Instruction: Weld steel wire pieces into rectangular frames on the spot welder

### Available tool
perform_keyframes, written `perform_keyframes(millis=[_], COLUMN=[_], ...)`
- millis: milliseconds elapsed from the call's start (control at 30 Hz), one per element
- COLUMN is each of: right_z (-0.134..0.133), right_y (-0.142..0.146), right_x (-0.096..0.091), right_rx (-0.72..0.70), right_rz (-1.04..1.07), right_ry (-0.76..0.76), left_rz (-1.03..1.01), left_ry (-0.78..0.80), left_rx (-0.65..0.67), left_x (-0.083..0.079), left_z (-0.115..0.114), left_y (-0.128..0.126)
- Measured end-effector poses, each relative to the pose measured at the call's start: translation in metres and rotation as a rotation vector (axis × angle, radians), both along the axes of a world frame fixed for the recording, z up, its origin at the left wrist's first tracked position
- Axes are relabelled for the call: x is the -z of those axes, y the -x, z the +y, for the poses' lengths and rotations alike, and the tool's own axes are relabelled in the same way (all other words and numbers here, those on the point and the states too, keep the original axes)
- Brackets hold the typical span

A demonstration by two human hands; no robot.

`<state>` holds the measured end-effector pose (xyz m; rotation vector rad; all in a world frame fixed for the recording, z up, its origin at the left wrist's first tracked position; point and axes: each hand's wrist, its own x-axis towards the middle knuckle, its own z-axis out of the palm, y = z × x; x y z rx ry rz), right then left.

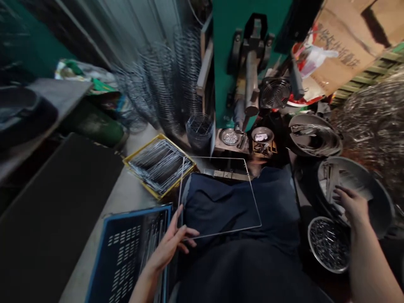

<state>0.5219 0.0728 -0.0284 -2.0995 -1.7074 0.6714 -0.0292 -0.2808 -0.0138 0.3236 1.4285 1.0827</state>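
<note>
A thin rectangular wire frame is held at its lower left corner by my left hand. The thumb and fingers close around the wire there, and the frame slants above my dark-clothed lap. On the right, my right hand is over a large metal bowl, its fingers apart beside pale flat strips lying in it. Whether the fingertips touch the strips, I cannot tell. Just below that hand stands a smaller bowl full of small shiny metal pieces.
A green machine with a metal shaft stands ahead. To the left are a yellow crate of wire frames and a blue crate. Another bowl holds wire pieces. Wire stacks rise behind; tangled wire is heaped at right.
</note>
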Motion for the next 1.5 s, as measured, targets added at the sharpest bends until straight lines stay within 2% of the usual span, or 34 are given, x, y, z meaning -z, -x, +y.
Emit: perform_keyframes(millis=[100,133,333,500,600,700,767,967,1100,1167,1233,1400,1500], right_z=[-0.026,-0.034,-0.056,-0.069,-0.088,-0.104,-0.109,-0.112,-0.127,-0.134,-0.138,-0.135,-0.136], right_y=[0.041,0.056,0.122,0.158,0.186,0.214,0.226,0.256,0.299,0.311,0.308,0.267,0.257], right_x=[-0.021,-0.029,-0.076,-0.113,-0.125,-0.120,-0.108,-0.071,-0.060,-0.059,-0.060,-0.067,-0.068], right_rx=[0.077,0.036,-0.329,-0.624,-0.856,-1.072,-1.144,-1.155,-1.260,-1.310,-1.304,-1.138,-1.125], right_rz=[0.208,0.235,0.300,0.264,0.285,0.212,0.137,0.034,0.112,0.159,0.160,0.074,0.111], right_ry=[-0.017,0.010,0.122,0.091,0.089,0.059,0.030,0.011,0.040,0.047,0.046,0.032,0.060], left_rz=[-0.134,-0.156,-0.138,-0.089,-0.105,-0.125,-0.138,-0.185,-0.258,-0.292,-0.317,-0.302,-0.275], left_ry=[-0.003,-0.017,-0.045,-0.097,-0.116,-0.139,-0.146,-0.155,-0.182,-0.199,-0.210,-0.218,-0.220], left_rx=[0.014,-0.024,-0.242,-0.253,-0.229,-0.200,-0.187,-0.088,-0.009,0.002,0.000,-0.032,-0.041], left_x=[-0.004,-0.004,-0.002,-0.004,-0.006,-0.009,-0.012,-0.012,-0.001,0.004,0.005,-0.001,-0.006], left_z=[-0.008,-0.010,-0.020,-0.005,0.010,0.023,0.029,0.042,0.054,0.060,0.064,0.066,0.065], left_y=[0.005,0.007,0.016,0.003,-0.009,-0.020,-0.025,-0.040,-0.055,-0.061,-0.063,-0.057,-0.055])
